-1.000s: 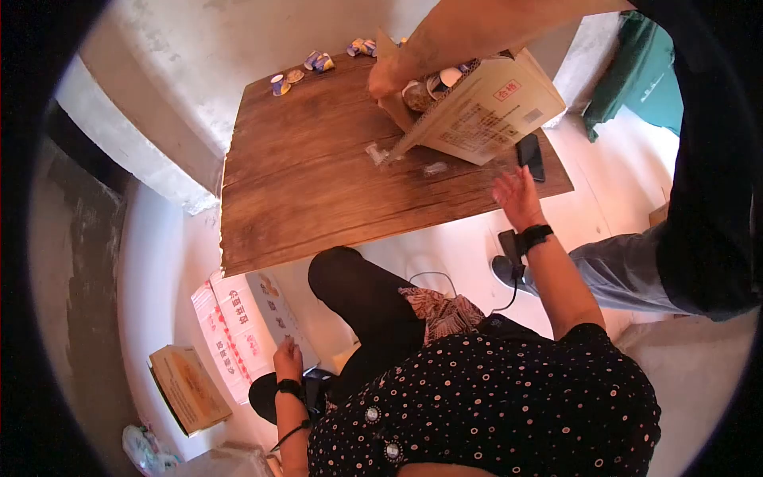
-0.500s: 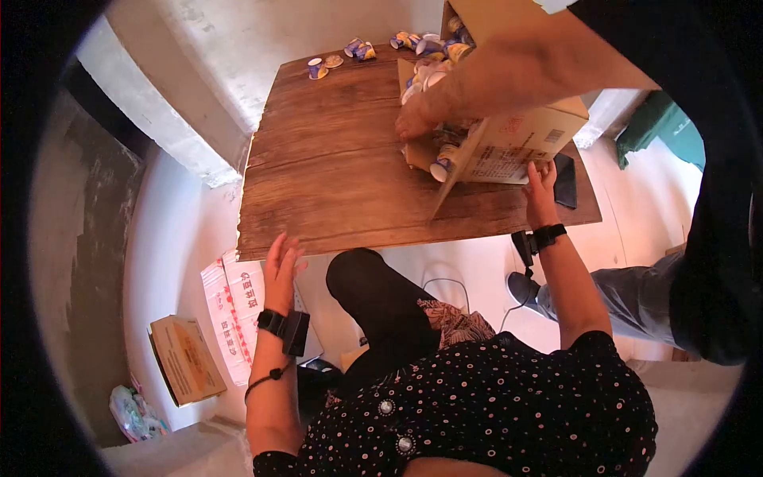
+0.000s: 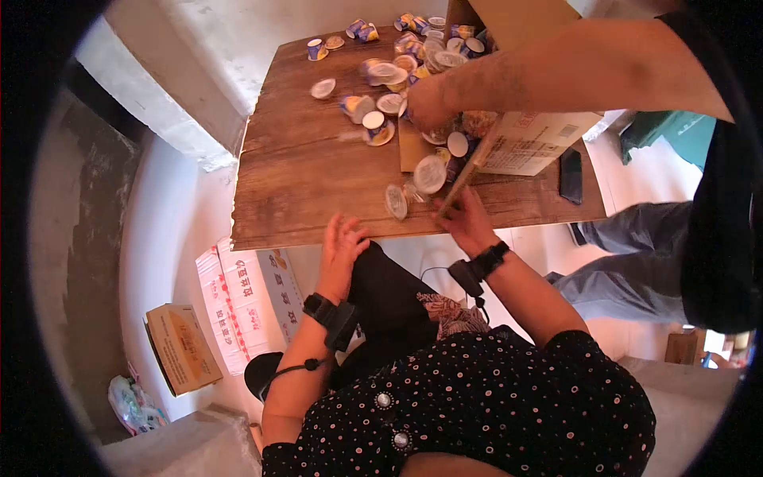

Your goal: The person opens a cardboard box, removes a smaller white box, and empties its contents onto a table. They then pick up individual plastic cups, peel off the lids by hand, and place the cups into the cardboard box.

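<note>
A tipped cardboard box (image 3: 532, 147) lies on the wooden table, its opening facing left. Small blue-and-yellow cups (image 3: 380, 129) and clear round plastic lids (image 3: 429, 174) spill out of it across the tabletop. My right hand (image 3: 470, 225) is at the front corner of the box's flap (image 3: 469, 171), with its fingers around the cardboard edge. At the table's front edge, my left hand (image 3: 343, 248) holds nothing and its fingers are apart. Another person's arm (image 3: 548, 79) reaches in from the right, with its hand (image 3: 433, 103) among the cups at the box opening.
The wooden table (image 3: 302, 183) stands against a wall. A dark phone (image 3: 571, 176) lies right of the box. On the floor to the left are a white-and-red carton (image 3: 238, 310), a brown box (image 3: 183, 350) and a plastic bag (image 3: 135, 404). The other person stands at the right.
Many cups and lids have spilled left and forward onto the table. My right hand has moved left from the box's side to its flap. My left hand has moved right and up.
</note>
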A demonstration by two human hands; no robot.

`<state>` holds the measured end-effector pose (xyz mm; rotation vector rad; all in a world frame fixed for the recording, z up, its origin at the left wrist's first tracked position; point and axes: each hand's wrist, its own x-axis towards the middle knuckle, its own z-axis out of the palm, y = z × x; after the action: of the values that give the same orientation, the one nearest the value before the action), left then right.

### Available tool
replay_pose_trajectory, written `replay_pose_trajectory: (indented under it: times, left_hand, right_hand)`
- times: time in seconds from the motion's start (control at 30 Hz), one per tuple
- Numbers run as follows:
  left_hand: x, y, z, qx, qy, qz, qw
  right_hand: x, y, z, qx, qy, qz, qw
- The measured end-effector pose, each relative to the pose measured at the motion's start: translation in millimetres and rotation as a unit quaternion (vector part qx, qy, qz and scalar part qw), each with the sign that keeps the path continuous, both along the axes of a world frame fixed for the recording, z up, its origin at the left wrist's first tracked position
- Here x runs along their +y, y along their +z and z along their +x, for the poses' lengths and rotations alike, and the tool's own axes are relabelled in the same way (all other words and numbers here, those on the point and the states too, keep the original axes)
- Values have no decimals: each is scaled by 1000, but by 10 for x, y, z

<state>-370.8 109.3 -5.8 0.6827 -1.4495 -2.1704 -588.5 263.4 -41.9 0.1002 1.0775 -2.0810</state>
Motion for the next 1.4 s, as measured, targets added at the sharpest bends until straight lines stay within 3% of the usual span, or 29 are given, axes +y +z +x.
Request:
replay_pose_trajectory:
  times: [0.03, 0.1, 0.2, 0.27, 0.3, 0.33, 0.37, 0.43, 0.5, 0.57, 0.63, 0.7, 0.9, 1.03, 1.27, 1.4]
  left_hand:
    - [-24, 56, -86, -1, -3, 2, 1000]
    - [-52, 113, -284, 22, 86, 249, 965]
    - [-66, 76, -493, -4, 64, 290, 955]
    - [65, 57, -606, -45, 83, 309, 946]
    - [129, 35, -647, 21, 100, 337, 936]
    - [95, -1, -718, 94, 116, 355, 923]
    - [22, -72, -778, 92, 120, 359, 921]
    - [-153, -260, -902, 225, 76, 399, 886]
    - [-272, -284, -897, 223, 90, 383, 892]
    - [-344, -124, -914, 146, 141, 320, 925]
    - [-388, -53, -904, 165, 114, 315, 928]
    - [-433, -6, -869, 120, 114, 231, 959]
    - [-538, -69, -862, 123, 112, 220, 961]
    - [-484, -151, -888, 105, 86, 194, 972]
    - [-509, -144, -843, 58, 58, 88, 993]
    - [-407, -41, -803, -3, 14, -106, 994]
  right_hand:
    - [-115, 52, 48, -17, 24, -57, 998]
    - [-372, -8, 160, -4, 69, -137, 988]
    - [-713, -11, 286, -84, 3, -168, 982]
    - [-795, -218, 352, 28, -8, -159, 987]
    - [-792, -101, 442, -36, 28, -123, 991]
    - [-966, -133, 461, -64, -3, -128, 990]
    - [-1107, -155, 483, -93, -38, -135, 986]
    - [-1207, -181, 431, -76, -54, -148, 985]
    - [-1241, -198, 398, -57, -71, -161, 983]
    - [-1186, -183, 426, -30, -73, -188, 979]
    - [-1143, 44, 489, -127, -89, -184, 971]
    - [-1118, 206, 544, -197, -103, -144, 964]
    - [-1008, 72, 607, -166, 3, -149, 975]
    - [-972, 94, 488, -230, -31, -172, 957]
    - [-919, -182, 382, -182, 9, -171, 968]
    - [-894, -166, 366, -162, 5, -150, 975]
